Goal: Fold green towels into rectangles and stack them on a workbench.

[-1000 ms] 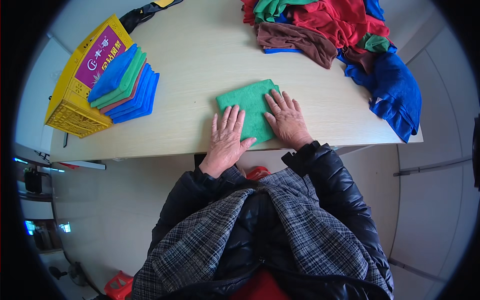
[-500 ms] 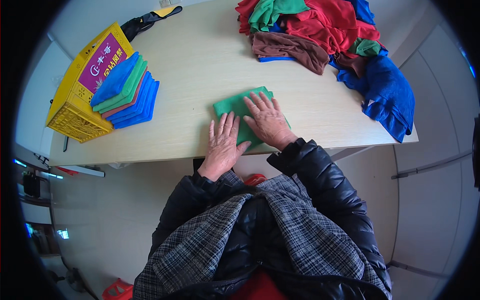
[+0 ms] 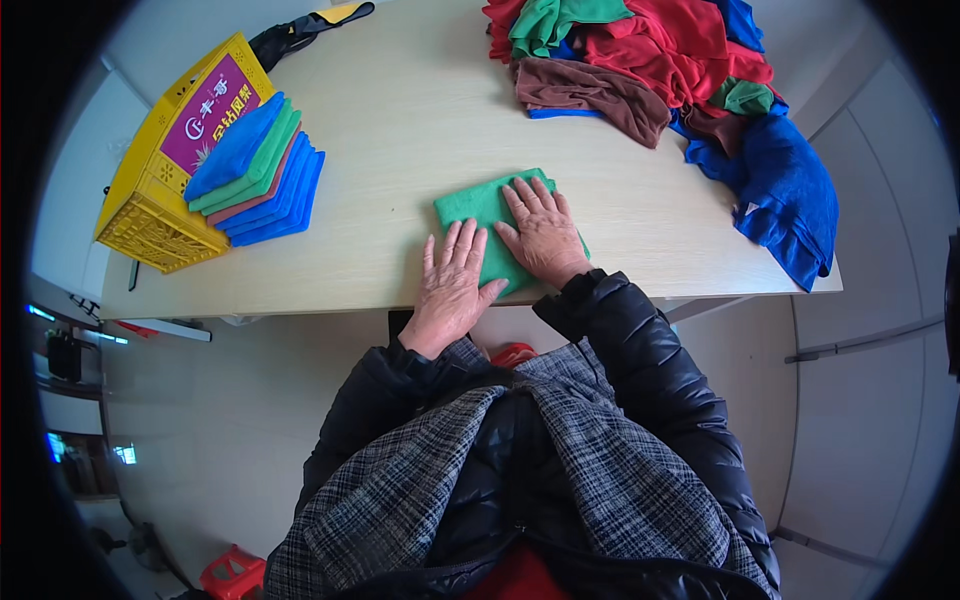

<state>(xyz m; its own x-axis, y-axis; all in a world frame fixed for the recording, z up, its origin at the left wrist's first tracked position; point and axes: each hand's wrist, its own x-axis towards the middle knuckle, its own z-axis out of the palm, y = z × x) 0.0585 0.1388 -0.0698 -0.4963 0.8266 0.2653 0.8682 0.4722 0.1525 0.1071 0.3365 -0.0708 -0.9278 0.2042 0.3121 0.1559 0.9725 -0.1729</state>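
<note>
A folded green cloth lies flat near the front edge of the table, partly covered by both hands. My left hand rests on its left side, fingers stretched out and pointing away from me. Across the cloth's right part, my right hand lies flat with its fingers spread. Neither hand grips anything. On the left, a neat stack of folded cloths in blue, green and brown leans by a yellow crate. A loose heap of cloths in red, green, brown and blue lies at the far right.
The yellow crate with a purple panel stands at the table's left end. Behind it lies a dark item with a yellow part. A blue cloth reaches the right front corner of the pale table. A red stool stands on the floor.
My right hand has slid slightly right and outward over the green cloth. The left hand has barely shifted on it. The whole view has tilted a little.
</note>
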